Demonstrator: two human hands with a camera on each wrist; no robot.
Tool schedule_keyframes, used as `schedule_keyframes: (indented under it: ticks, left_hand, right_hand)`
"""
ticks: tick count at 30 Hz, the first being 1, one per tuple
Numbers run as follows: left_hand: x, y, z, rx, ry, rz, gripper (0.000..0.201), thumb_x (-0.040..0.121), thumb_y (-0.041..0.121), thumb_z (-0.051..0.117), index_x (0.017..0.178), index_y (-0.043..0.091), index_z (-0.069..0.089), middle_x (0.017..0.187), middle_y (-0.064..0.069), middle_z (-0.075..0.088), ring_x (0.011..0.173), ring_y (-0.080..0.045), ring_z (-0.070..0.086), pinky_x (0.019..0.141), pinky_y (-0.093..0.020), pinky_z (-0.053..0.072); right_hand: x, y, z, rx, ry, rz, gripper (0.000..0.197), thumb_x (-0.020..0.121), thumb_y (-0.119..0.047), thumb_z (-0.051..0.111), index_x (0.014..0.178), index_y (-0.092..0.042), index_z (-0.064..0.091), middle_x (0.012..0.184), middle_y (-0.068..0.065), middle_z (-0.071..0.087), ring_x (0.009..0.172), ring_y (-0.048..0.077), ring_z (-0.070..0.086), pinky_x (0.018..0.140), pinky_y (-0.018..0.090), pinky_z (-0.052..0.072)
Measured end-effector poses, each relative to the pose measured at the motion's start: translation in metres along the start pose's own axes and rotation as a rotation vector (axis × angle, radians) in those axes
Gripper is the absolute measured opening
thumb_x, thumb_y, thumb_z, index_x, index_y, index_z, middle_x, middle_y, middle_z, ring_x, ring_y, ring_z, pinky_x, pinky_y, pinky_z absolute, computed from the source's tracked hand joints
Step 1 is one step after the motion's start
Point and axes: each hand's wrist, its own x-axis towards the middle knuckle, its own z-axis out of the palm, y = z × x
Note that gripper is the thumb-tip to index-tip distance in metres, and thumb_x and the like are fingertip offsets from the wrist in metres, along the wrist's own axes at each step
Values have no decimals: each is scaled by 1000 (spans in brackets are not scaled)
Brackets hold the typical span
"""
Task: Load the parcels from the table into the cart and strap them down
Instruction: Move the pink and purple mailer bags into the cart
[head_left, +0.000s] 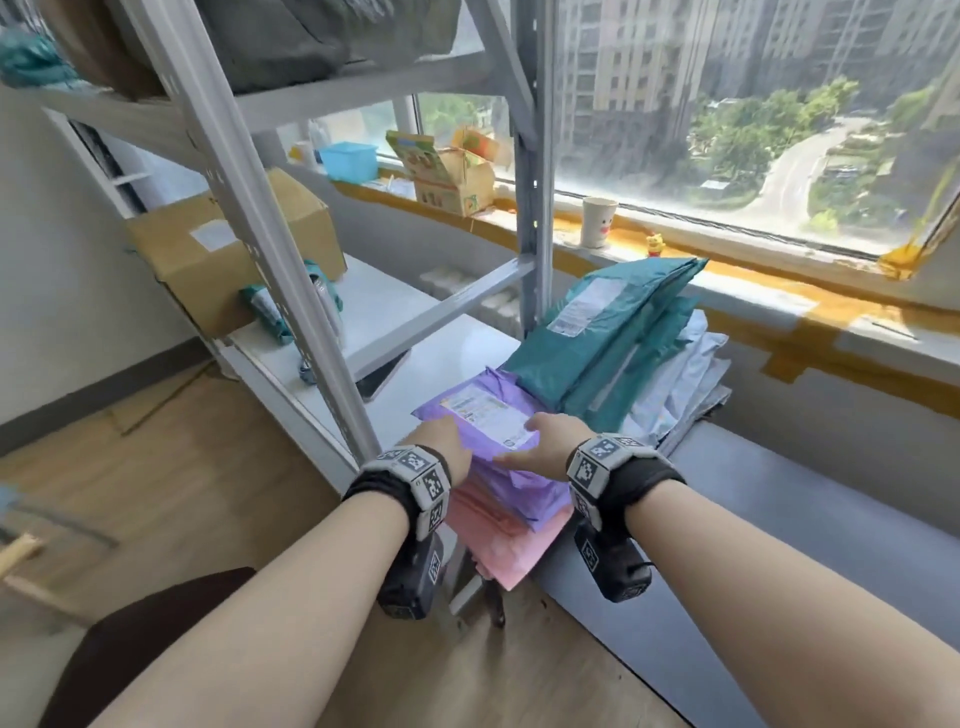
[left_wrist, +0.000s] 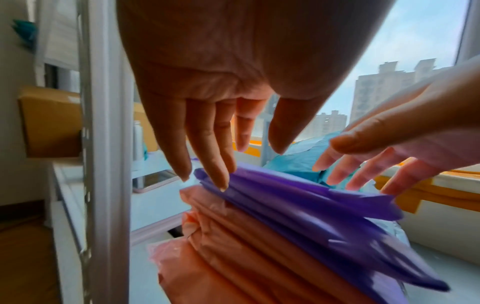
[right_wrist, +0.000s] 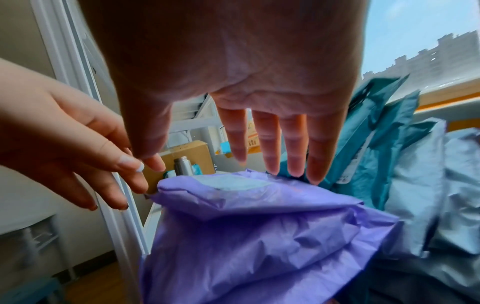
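Observation:
A purple parcel (head_left: 498, 415) with a white label lies on top of a pink parcel (head_left: 498, 540) at the near edge of the white table (head_left: 457, 348). Both hands reach over it with straight, spread fingers and grip nothing. My left hand (head_left: 441, 441) is at its left edge, fingertips (left_wrist: 221, 181) against the purple film (left_wrist: 311, 205). My right hand (head_left: 545, 441) lies over the label side, fingers (right_wrist: 270, 148) stretched above the parcel's (right_wrist: 259, 236) far edge. Teal parcels (head_left: 602, 332) and pale grey-blue ones (head_left: 691, 374) are stacked behind. No cart is in view.
A grey metal rack post (head_left: 291, 291) stands just left of the parcels, close to my left hand. On the rack shelf sit a cardboard box (head_left: 228, 244) and a phone (head_left: 382, 376). A paper cup (head_left: 597, 221) stands on the window sill. Wooden floor lies at the lower left.

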Motion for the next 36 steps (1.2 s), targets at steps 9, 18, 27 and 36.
schedule_keyframes:
  ticks: [9,18,27,36]
  left_hand:
    - [19,-6,15,-134,34,-66,35,86,12,38,118,22,47,123,-9,59,111,-28,58,97,-36,46]
    - [28,4,30,-267,20,-228,53,90,44,50,108,-4,62,106,-18,66,99,-33,63,75,-30,44]
    - [30,14,29,-696,-60,-285,16,83,19,55,77,4,56,81,-19,66,79,-33,69,78,-48,58]
    - [33,-6,24,-890,64,-165,20,80,22,56,67,22,40,92,-24,63,90,-38,66,82,-53,55]
  right_hand:
    - [49,13,22,-23,-92,-6,91,74,-57,64,148,-39,14,142,15,31,126,38,43,104,43,40]
    - [61,22,7,136,30,-109,22,93,-22,37,99,-9,53,109,16,65,103,31,58,87,32,45]
    - [47,25,-5,138,131,-111,13,95,-20,35,87,-12,42,104,16,66,97,31,59,78,29,42]
    - [12,3,-19,98,313,-82,11,96,-19,34,88,-12,38,102,17,62,93,32,58,68,30,35]
